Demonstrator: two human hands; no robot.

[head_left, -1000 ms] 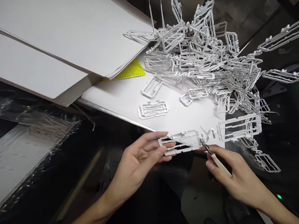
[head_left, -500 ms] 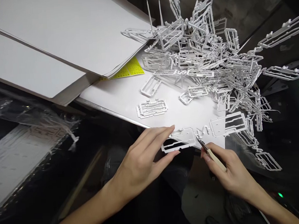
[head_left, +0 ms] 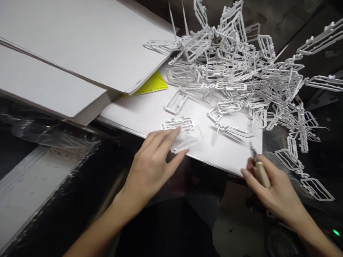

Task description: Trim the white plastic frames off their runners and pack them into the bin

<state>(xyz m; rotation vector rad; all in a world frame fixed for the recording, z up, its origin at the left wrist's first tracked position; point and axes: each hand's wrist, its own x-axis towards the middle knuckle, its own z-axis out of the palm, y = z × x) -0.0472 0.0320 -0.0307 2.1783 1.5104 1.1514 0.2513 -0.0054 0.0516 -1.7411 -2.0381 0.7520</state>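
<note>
Seen from above, at the near edge of a flat white worktop: both bare hands well apart. Gripped in the right hand, a slim hand tool with a cream handle and metal tip, tip blurred and directed away from the body, presumably for control and to spare the fingers. Spread around a white, rectangular, openwork plastic frame, the thumb and fingers of the left hand; impossible to tell, through the blur, whether pinched at the edges or free. Probably approached by the rim because of the thin inner bars. Laid just behind, a white, barred plastic part; farther back, a slender white rectangular plate, both apparently set apart from the tangled heap of white plastic mouldings for easy sorting. Relative to the hands: blurred frame at the left fingertips, near the worktop's front edge, well away from the tool; white plastic piece seen edge-on beyond the gap between the hands, nearer the tool tip.
</note>
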